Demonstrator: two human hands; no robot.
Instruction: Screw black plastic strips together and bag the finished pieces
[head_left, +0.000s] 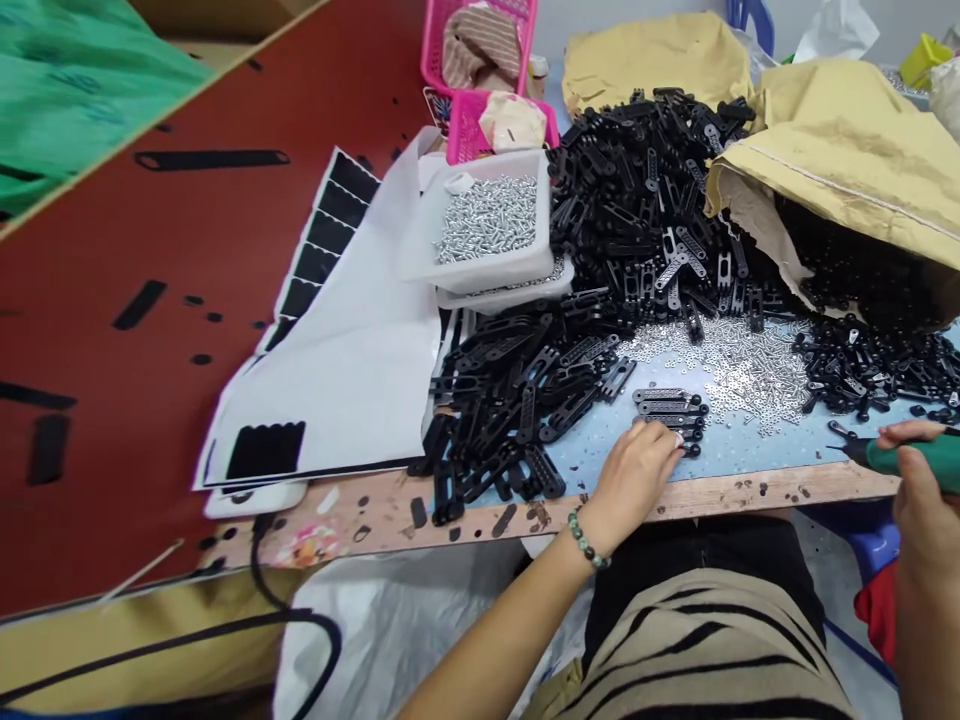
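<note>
My left hand (634, 475) rests near the table's front edge, fingers curled and touching a small row of black slotted plastic strips (670, 412). My right hand (919, 480) at the right edge grips a green electric screwdriver (904, 457) whose tip points left. A scatter of small silver screws (739, 370) lies on the pale blue table (750, 450) between the two hands. A big heap of black strips (645, 210) fills the table's middle and another pile (510, 400) lies to the left of my left hand.
A white tray of silver screws (487, 218) stands behind the left pile. Yellow paper sacks (855, 150) spill black parts at the right. Pink baskets (480, 60) stand at the back. White sheets with black foam pads (337, 340) lie left, on a red-brown board (112, 300).
</note>
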